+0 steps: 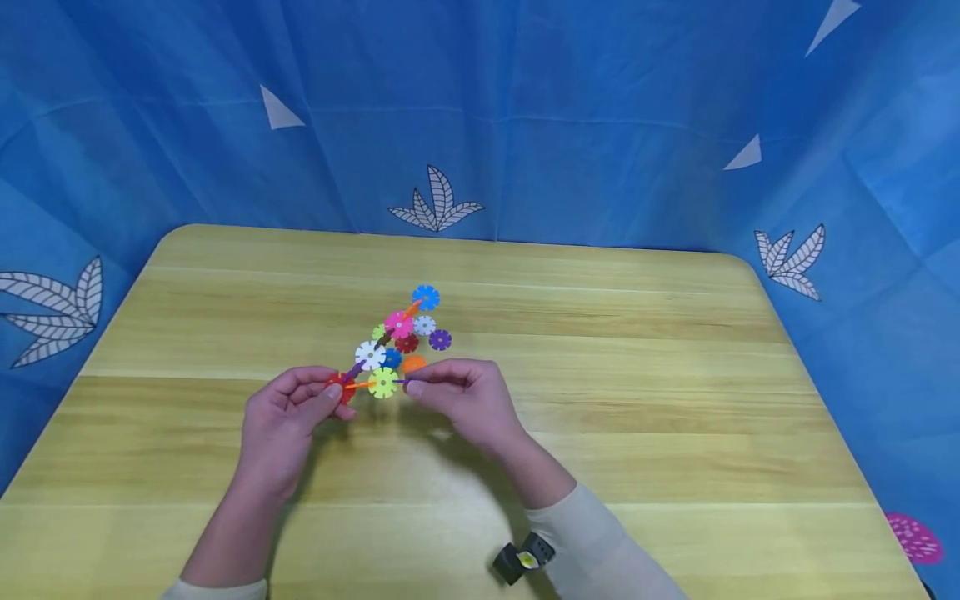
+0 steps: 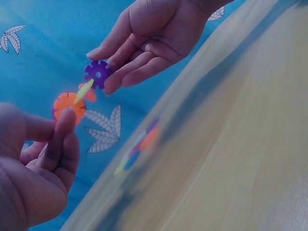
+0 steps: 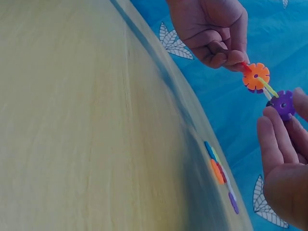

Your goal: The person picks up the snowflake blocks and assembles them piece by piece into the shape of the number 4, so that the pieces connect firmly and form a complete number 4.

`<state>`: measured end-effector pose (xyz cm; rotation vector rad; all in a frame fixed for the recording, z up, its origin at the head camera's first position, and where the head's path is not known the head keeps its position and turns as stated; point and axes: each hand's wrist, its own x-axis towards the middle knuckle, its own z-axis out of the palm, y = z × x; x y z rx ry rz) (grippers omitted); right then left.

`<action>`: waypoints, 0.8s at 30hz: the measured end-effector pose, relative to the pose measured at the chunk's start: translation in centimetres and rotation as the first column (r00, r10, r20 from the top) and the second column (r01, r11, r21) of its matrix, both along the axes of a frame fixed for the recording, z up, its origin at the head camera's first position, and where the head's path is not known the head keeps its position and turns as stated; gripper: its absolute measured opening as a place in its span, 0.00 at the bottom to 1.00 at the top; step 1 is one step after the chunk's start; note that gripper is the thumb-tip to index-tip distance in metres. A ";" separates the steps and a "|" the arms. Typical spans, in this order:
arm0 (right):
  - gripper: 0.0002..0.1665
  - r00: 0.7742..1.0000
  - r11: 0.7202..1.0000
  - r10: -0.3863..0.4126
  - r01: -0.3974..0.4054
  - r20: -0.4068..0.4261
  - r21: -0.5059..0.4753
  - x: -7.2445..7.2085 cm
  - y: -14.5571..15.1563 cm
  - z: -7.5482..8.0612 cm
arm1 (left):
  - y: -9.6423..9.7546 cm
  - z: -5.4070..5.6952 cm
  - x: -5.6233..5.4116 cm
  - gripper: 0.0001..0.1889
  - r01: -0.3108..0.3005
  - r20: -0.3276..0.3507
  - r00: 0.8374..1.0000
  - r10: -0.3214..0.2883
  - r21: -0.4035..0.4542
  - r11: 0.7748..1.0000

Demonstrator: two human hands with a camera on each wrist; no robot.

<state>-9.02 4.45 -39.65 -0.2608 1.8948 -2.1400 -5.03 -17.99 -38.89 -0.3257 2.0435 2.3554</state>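
Note:
Notched flower-shaped plastic discs are slotted together into a bent chain, held above the table by both hands. My left hand (image 1: 277, 433) pinches the red disc (image 1: 347, 395) at the bend. My right hand (image 1: 476, 404) pinches a purple disc (image 3: 283, 104) between thumb and fingers; it shows edge-on in the head view. Between the hands come an orange disc (image 2: 69, 106) and a yellow-green disc (image 1: 383, 382), the purple one meeting the latter's edge. From the bend the other arm runs away through a white disc (image 1: 371, 356) and a pink disc (image 1: 400, 324) to a blue disc (image 1: 426, 297).
Beyond my hands several loose discs lie on the wooden table (image 1: 637, 375), among them an orange disc (image 1: 414, 363) and a purple disc (image 1: 440, 339). A black device (image 1: 522, 560) sits at my right sleeve. Blue cloth (image 1: 585, 125) hangs behind the table.

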 end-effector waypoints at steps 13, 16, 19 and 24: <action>0.09 0.998 0.995 0.051 -0.049 0.022 -0.082 -0.3 -0.5 0.1 | -0.1 0.0 0.0 0.09 -0.032 -0.009 0.999 0.032 -0.010 0.999; 0.08 0.998 0.996 0.062 -0.061 0.009 -0.064 -0.3 -0.6 0.1 | -0.1 0.2 0.1 0.09 -0.039 -0.020 0.999 0.039 -0.014 0.999; 0.07 0.998 0.997 0.061 -0.061 -0.003 -0.040 -0.3 -0.8 0.0 | -0.1 0.3 0.1 0.09 -0.041 -0.041 0.998 0.040 -0.020 0.999; 0.07 0.999 0.996 0.055 -0.054 0.002 -0.070 -0.3 -0.9 -0.1 | -0.3 0.4 -0.1 0.08 -0.031 -0.057 0.998 0.030 -0.028 0.999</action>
